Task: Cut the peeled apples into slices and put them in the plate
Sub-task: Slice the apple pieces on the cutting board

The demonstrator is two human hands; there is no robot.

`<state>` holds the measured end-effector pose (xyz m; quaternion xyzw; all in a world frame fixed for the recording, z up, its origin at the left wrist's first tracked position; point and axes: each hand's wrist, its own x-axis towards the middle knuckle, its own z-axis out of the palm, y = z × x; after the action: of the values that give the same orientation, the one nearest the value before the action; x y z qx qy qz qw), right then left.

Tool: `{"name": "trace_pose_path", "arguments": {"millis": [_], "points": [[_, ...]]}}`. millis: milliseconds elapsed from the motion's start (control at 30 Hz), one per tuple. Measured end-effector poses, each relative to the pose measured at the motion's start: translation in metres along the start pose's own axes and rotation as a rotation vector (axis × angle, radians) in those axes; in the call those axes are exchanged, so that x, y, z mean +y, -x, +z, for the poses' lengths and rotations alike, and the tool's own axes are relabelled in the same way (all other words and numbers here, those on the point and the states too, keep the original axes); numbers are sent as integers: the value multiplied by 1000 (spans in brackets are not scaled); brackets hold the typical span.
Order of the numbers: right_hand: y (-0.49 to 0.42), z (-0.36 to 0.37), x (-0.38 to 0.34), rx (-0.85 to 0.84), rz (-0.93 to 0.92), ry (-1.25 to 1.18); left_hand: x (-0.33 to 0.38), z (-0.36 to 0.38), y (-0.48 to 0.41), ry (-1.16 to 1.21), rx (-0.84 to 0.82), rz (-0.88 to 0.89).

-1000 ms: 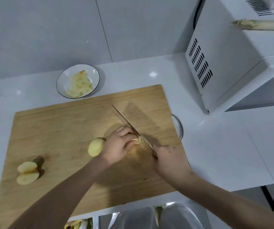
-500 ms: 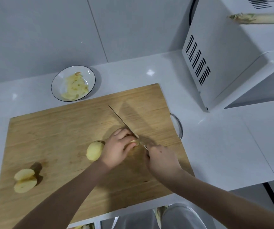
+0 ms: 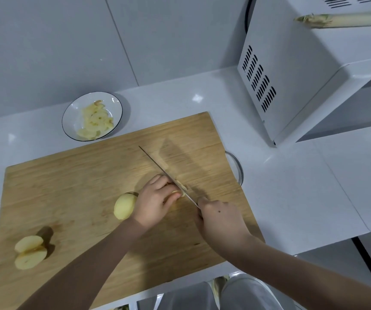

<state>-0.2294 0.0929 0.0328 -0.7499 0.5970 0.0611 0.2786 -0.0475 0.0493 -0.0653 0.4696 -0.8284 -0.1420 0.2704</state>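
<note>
Our knife point(image 3: 157, 164) has bitten further into the apple piece point(image 3: 181, 189) at mid-frame; left grip point(image 3: 155, 202) pinches it, right grip point(image 3: 220, 220) curls round the handle; one more slice for the plate point(image 3: 63, 124), upper left.

White microwave point(image 3: 291, 70) on white counter point(image 3: 291, 186), pale stalk point(image 3: 345, 20), perhaps leek, lying on top, grey wall point(image 3: 68, 41) behind

Cutting board point(image 3: 86, 189): pale wood, matt, grain visible. Knife point(image 3: 157, 166): thin bright metal blade. Plate point(image 3: 74, 113): glossy white glaze, dark rim. Countertop point(image 3: 291, 186): smooth, glossy white.
</note>
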Motion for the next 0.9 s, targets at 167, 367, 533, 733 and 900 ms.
{"name": "trace_pose_path", "arguments": {"millis": [167, 367, 533, 733, 900], "points": [[-12, 7, 2, 17, 30, -28, 0, 1, 0, -14, 32, -11], [-9, 8, 4, 41, 14, -12, 1, 1, -1, -45, 40, -8], [1, 3, 3, 41, -6, -7, 0, 1, 1, -51, 46, 19], [-9, 7, 1, 16, 17, -15, 1, 2, 0, -60, 53, 12], [-15, 12, -1, 23, 48, -13, 1, 2, 1, -68, 55, -5]]}}
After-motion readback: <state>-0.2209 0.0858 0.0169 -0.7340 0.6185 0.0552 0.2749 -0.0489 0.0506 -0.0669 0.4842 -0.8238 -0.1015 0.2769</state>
